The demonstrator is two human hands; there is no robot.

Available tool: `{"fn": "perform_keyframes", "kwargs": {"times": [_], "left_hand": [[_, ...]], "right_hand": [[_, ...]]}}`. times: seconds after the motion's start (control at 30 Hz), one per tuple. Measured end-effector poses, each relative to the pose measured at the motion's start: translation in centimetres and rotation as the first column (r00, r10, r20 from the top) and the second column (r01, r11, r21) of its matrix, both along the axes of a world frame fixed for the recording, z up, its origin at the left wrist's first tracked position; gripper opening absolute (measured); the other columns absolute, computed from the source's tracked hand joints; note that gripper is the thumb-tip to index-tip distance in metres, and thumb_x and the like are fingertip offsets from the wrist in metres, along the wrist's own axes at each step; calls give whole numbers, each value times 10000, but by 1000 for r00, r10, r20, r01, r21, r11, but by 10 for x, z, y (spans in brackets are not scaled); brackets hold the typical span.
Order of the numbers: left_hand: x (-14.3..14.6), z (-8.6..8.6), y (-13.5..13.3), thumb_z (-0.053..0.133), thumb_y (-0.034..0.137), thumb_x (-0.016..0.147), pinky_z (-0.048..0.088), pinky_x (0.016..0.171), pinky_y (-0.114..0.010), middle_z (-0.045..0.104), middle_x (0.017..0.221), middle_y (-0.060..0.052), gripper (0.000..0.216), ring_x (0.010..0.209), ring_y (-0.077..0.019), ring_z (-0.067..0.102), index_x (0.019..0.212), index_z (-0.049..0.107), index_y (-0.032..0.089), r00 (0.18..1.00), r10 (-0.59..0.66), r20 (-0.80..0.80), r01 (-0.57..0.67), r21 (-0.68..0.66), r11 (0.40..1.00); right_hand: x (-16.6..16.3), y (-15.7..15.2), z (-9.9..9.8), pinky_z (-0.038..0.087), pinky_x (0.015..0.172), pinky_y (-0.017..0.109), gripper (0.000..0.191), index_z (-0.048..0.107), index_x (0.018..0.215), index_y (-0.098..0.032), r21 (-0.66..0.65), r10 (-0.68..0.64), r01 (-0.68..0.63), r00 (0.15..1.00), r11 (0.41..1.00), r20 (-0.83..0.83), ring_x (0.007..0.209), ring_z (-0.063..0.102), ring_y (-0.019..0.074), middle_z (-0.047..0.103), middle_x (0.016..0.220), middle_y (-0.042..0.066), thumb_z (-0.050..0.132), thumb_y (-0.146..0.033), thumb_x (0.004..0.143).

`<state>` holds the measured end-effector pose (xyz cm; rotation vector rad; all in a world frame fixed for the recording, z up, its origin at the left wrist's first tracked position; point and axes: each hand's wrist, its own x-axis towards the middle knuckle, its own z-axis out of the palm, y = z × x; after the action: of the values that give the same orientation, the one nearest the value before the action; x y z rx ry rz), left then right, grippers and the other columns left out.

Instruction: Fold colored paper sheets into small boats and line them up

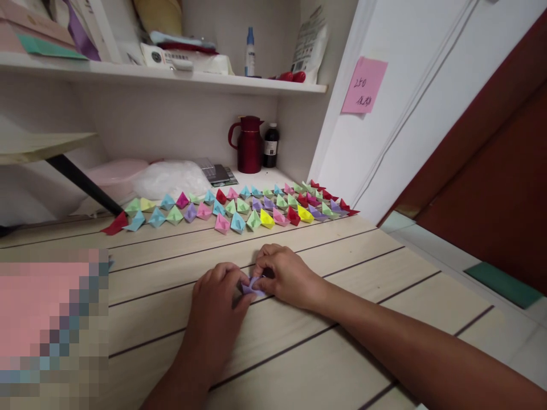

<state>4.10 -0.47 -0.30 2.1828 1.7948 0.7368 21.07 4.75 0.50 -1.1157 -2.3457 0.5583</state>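
Observation:
Between my two hands, low over the striped wooden table (299,347), is a small piece of folded purple paper (252,286). My left hand (220,296) pinches its left side between thumb and fingers. From the right, my right hand (282,273) grips the other side, its fingers curled in and partly covering the paper. Its exact folded shape is hidden by the fingers. Beyond my hands stand rows of small folded paper boats, among them a yellow boat (267,218), a blue boat (238,224) and a red boat (293,216).
A dark red jug (249,145) and a dark bottle (271,146) stand at the back under a white shelf (256,84). A plastic bag (173,181) lies behind the boats. At the left, a pink area (43,307) is pixelated. A pink note (364,85) hangs at right.

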Motion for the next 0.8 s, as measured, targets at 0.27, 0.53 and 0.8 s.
{"fn": "perform_keyframes", "kwargs": {"times": [0.27,0.53,0.8], "left_hand": [[-1,3,0,652,176,784,412,897,-401,648,1022,-14,94,984,-226,577,828,687,251,998,-16,-54,15,-27,1000],[0,6,-1,646,166,789,405,922,-415,653,1057,-17,126,1019,-232,575,860,705,251,997,-21,-79,16,-59,998],[-1,4,-1,633,193,803,393,920,-416,659,1045,-8,106,1004,-226,568,857,694,259,996,-28,-80,25,-43,999]], "right_hand": [[4,0,2,396,837,307,115,712,818,-213,21,79,-79,996,997,34,931,575,189,674,926,14,729,-129,742],[12,3,11,427,872,312,183,744,846,-232,-60,141,-138,989,989,54,946,601,192,695,984,17,717,-103,719],[6,2,4,443,791,271,286,736,816,-193,43,118,-120,992,992,39,829,606,170,707,849,13,586,4,674]]}}
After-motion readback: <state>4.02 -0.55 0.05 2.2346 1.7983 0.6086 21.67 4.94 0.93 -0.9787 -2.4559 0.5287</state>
